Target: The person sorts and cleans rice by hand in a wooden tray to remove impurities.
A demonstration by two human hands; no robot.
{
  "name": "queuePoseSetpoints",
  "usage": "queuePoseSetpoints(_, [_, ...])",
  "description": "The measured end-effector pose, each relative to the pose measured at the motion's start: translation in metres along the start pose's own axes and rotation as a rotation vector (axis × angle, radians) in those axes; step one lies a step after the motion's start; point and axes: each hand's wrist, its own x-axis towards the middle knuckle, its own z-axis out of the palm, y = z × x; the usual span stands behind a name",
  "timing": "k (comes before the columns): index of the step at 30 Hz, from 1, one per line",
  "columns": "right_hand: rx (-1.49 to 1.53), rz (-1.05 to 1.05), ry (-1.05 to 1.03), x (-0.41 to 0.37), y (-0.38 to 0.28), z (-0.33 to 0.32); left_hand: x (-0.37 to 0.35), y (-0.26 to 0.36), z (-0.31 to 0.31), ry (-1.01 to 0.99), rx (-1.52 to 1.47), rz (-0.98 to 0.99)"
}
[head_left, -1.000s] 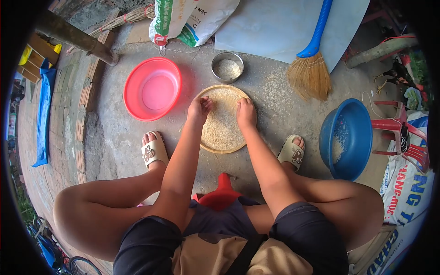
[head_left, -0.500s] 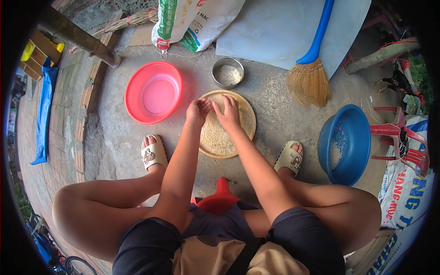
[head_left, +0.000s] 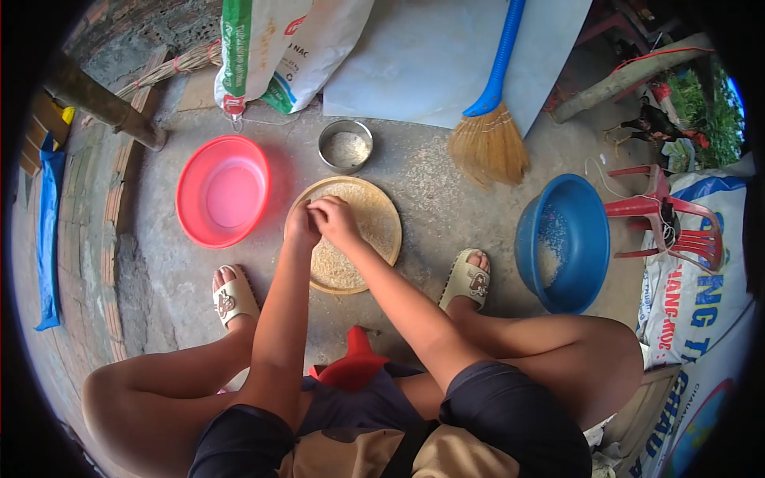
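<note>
Woven tray [head_left: 397, 225] of rice [head_left: 339, 269], left hand [head_left: 300, 227] and right hand [head_left: 339, 221] together on it, curled, grip unclear

Hands: a second ago spread wide, one at each side of the round tray [head_left: 387, 231]. Half a second ago the right hand [head_left: 338, 220] is already crossing toward the top middle. Now it sits at the tray's upper left, pressed against the left hand [head_left: 300, 226], fingers of both curled in.

Left hand: barely shifted along the left rim.

Rice [head_left: 335, 268]: earlier spread over most of the tray; now the right part looks thinner, though the blur leaves this uncertain.

View: head has swung right. Red basin [head_left: 223, 191] and blue basin [head_left: 562, 243] sit further left in frame; more of the red chair [head_left: 669, 219] shows.
</note>
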Motion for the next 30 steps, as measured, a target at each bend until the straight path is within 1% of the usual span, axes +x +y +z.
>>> queuePoseSetpoints(2, [-0.043,0.024,0.020,0.007,-0.017,-0.005,0.002,0.005,-0.002,-0.078,-0.051,0.023])
queuePoseSetpoints(3, [-0.049,0.023,0.023,0.008,-0.013,-0.005,-0.006,0.010,0.010,-0.053,-0.051,0.054])
queuePoseSetpoints(4, [0.004,0.126,0.186,0.012,-0.009,-0.006,-0.016,0.015,0.019,-0.058,-0.051,0.052])
queuePoseSetpoints(5, [0.060,0.227,0.350,0.016,-0.001,-0.006,-0.020,0.021,0.023,0.003,0.025,0.112])
queuePoseSetpoints(6, [0.402,0.456,0.335,0.020,0.006,-0.006,-0.020,0.023,0.023,0.064,0.102,0.173])
queuePoseSetpoints(7, [0.570,0.668,0.242,0.021,0.015,-0.012,-0.020,0.022,0.025,0.026,0.173,0.233])
queuePoseSetpoints(8, [0.738,0.874,0.145,0.023,0.017,-0.025,-0.030,0.021,0.037,0.016,0.182,0.235])
queuePoseSetpoints(9, [0.951,0.969,0.018,0.023,0.029,-0.032,-0.047,0.017,0.059,0.020,0.447,0.289])
queuePoseSetpoints(10, [1.145,1.009,-0.016,0.022,0.038,-0.036,-0.058,0.009,0.076,0.025,0.712,0.342])
queuePoseSetpoints(12, [1.393,0.880,0.085,0.022,0.043,-0.040,-0.054,-0.020,0.093,-0.004,1.093,0.448])
queuePoseSetpoints(13, [1.464,0.865,0.126,0.017,0.047,-0.047,-0.049,-0.034,0.098,-0.127,1.351,0.592])
queuePoseSetpoints(14, [1.531,0.904,0.265,0.019,0.048,-0.051,-0.053,-0.036,0.105,-0.140,1.347,0.592])
queuePoseSetpoints(16, [1.386,0.870,0.220,0.019,0.052,-0.063,-0.061,-0.036,0.112,-0.138,1.300,0.796])
queuePoseSetpoints(17, [1.490,0.900,0.219,0.025,0.064,-0.060,-0.065,-0.024,0.114,-0.147,1.364,0.834])
queuePoseSetpoints(18, [1.599,0.932,0.217,0.031,0.067,-0.056,-0.062,-0.018,0.109,-0.144,1.365,0.832])
queuePoseSetpoints(19, [1.601,0.988,0.263,0.031,0.069,-0.053,-0.059,-0.011,0.104,-0.139,1.326,0.820])
queuePoseSetpoints(20, [1.607,0.992,0.251,0.030,0.072,-0.052,-0.055,-0.003,0.097,-0.129,1.287,0.811])
queuePoseSetpoints(21, [1.527,1.033,0.287,0.026,0.078,-0.049,-0.036,-0.003,0.082,-0.122,1.064,0.644])
queuePoseSetpoints(22, [1.446,1.078,0.312,0.020,0.083,-0.046,-0.017,-0.009,0.066,-0.090,1.062,0.648])
queuePoseSetpoints(23, [1.514,1.066,0.297,0.011,0.086,-0.048,0.001,-0.013,0.045,0.087,1.097,0.680])
queuePoseSetpoints(24, [1.523,0.993,0.328,0.003,0.094,-0.045,0.006,-0.006,0.028,0.267,1.130,0.713])
queuePoseSetpoints(25, [1.506,1.080,0.325,0.004,0.089,-0.049,-0.012,-0.006,0.031,0.379,1.244,0.829])
queuePoseSetpoints(26, [1.493,1.109,0.296,0.003,0.092,-0.049,-0.013,-0.008,0.026,0.416,1.288,0.875])
queuePoseSetpoints(27, [1.422,1.140,0.257,0.004,0.091,-0.051,-0.010,-0.012,0.019,0.485,1.514,0.895])
queuePoseSetpoints(28, [1.433,1.116,0.215,0.002,0.093,-0.051,-0.011,-0.020,0.019,0.504,1.622,0.969])
queuePoseSetpoints(30, [1.420,1.149,0.222,-0.001,0.092,-0.051,-0.007,-0.038,0.019,0.449,1.736,1.227])
